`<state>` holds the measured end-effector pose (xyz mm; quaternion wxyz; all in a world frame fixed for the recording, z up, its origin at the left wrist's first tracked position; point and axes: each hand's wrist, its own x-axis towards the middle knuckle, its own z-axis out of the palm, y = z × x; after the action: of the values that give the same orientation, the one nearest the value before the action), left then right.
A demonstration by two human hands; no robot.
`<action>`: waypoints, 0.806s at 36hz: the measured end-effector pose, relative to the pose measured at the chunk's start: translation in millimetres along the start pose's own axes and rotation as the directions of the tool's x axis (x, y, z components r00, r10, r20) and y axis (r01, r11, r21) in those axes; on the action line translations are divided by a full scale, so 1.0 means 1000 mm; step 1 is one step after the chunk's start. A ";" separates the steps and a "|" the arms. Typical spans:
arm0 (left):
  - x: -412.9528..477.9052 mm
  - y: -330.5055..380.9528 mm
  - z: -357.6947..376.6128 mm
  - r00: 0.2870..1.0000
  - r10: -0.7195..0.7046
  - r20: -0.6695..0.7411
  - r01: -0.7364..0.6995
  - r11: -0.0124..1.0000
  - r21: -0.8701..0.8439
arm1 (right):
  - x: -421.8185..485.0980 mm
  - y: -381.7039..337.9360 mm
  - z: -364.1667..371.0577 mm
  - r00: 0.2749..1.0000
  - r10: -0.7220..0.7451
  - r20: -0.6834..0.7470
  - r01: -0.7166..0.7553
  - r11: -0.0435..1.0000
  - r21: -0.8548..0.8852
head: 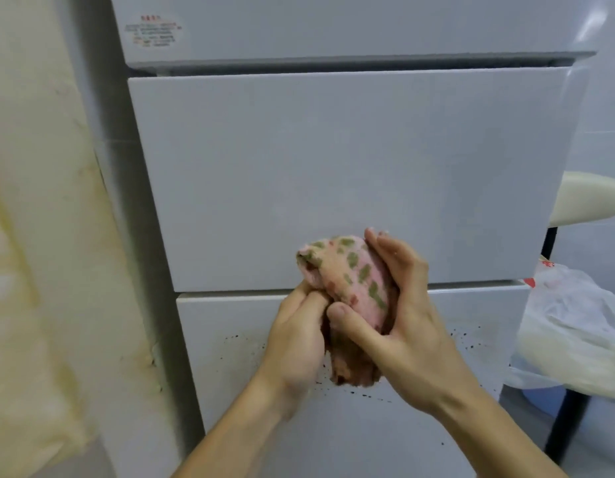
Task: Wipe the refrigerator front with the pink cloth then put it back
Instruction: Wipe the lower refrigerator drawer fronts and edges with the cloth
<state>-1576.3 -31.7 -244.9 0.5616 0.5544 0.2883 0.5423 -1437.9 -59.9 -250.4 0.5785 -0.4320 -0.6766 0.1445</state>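
Both hands are clutching the bunched pink cloth (pixel 347 291); the left hand (pixel 295 336) is curling its fingers around the lower left fold; the right hand (pixel 402 315) is wrapping it, thumb pinching across the front, fingertips (pixel 375 238) pressed together over the top; behind the fingers the white refrigerator (pixel 333 167) is showing dark specks; right of them a plastic bag (pixel 571 326) is holding something pale; its red print and the upper sticker (pixel 153 31) are too blurred to read.

Even, bright diffuse light; soft shadows under hands. Glare streak on refrigerator (pixel 351 174) upper right corner. Overall soft focus, compression smear. Wide-angle bowing at frame edges; left wall (pixel 40 236) blurred
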 end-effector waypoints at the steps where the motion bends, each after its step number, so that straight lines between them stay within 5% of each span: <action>1: 0.001 0.001 -0.001 1.000 -0.030 -0.008 0.030 0.999 -0.022 | -0.003 -0.001 -0.004 0.999 -0.002 0.037 0.001 1.000 0.015; 8: 0.010 0.024 -0.008 0.998 -0.043 0.047 0.041 0.998 0.058 | -0.009 0.006 -0.034 0.946 -0.124 0.298 0.210 0.938 -0.277; 15: 0.015 0.036 -0.014 1.000 -0.001 -0.030 0.006 0.988 0.151 | -0.010 0.006 -0.043 0.967 -0.222 0.127 0.247 0.941 -0.233; 20: 0.009 0.039 -0.017 0.999 -0.026 -0.017 0.030 0.973 0.227 | -0.010 -0.010 -0.041 0.992 -0.057 0.112 0.065 0.996 -0.064; 26: 0.008 0.042 -0.017 0.996 -0.076 -0.037 0.085 0.912 0.401 | 0.000 -0.026 -0.035 0.992 0.085 -0.098 -0.078 0.994 0.071; 29: 0.007 0.039 -0.018 0.994 0.050 -0.096 0.027 0.742 0.670 | 0.012 -0.038 -0.036 0.954 0.245 -0.172 -0.211 0.958 0.193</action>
<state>-1602.9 -27.5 -210.2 0.3051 0.6910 0.4904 0.4347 -1420.4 -84.2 -205.9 0.6563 -0.4678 -0.5472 0.2260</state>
